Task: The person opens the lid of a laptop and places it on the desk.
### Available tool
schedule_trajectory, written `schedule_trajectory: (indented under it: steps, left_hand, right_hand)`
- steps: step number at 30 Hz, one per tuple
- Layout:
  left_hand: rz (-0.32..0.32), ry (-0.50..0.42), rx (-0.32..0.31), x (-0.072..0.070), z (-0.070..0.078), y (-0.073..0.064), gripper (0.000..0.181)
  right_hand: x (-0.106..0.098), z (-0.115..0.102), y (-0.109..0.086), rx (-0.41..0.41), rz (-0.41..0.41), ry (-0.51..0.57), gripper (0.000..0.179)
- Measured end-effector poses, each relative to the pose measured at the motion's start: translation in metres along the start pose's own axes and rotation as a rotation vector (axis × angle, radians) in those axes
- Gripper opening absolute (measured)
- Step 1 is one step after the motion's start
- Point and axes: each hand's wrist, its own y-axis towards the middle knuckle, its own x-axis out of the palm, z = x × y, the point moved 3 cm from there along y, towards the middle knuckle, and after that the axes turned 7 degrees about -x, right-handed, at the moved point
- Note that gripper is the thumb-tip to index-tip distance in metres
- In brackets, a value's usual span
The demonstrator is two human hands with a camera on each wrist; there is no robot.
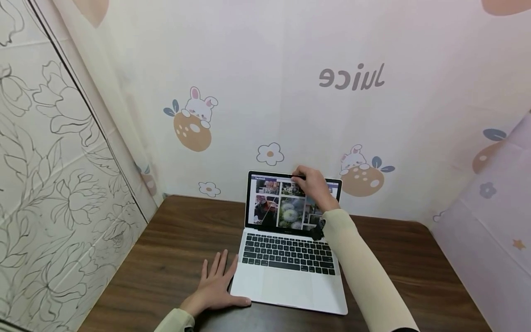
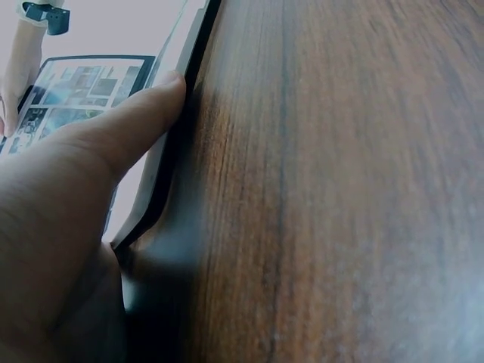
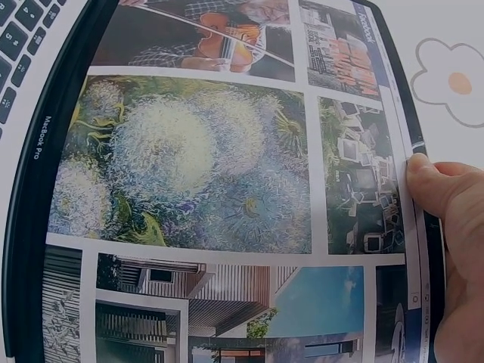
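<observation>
A silver laptop (image 1: 287,285) lies unfolded on the table, its black-framed screen (image 1: 291,210) standing up and lit with a page of pictures. My right hand (image 1: 316,186) pinches the top edge of that screen, thumb on the display side; the right wrist view shows the thumb and curled fingers (image 3: 461,227) at the rim, the other fingers partly hidden. At the laptop's front left corner my left hand (image 1: 215,287) rests with fingers spread on the table. Its thumb (image 2: 155,106) lies along the front edge of the base in the left wrist view.
Dark brown wood makes up the tabletop (image 1: 195,230). A white curtain (image 1: 265,101) with rabbit and flower prints hangs right behind it. On the left stands a panel (image 1: 62,184) with line-drawn flowers; more printed cloth (image 1: 489,230) hangs at the right.
</observation>
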Motion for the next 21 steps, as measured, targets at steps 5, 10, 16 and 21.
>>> schedule_trajectory:
  steps: [5, 10, 16, 21]
  left_hand:
    - [-0.007, 0.000, -0.004, 0.0019, -0.0014, 0.0003, 0.132]
    - [-0.006, -0.003, 0.005, 0.0046, -0.0023, 0.0020, 0.132]
    - [0.002, -0.013, 0.014, 0.0066, -0.0035, 0.0026, 0.133]
    - [-0.018, 0.006, -0.005, 0.0050, -0.0032, 0.0024, 0.133]
  right_hand:
    - [0.0010, 0.0007, 0.0002, -0.003, -0.003, 0.001, 0.011]
    - [0.0005, 0.0010, 0.0001, -0.012, 0.005, -0.005, 0.011]
    - [0.0008, 0.0008, 0.0004, -0.016, 0.006, -0.014, 0.011]
    - [0.0027, 0.0014, 0.0010, -0.017, 0.013, -0.034, 0.012]
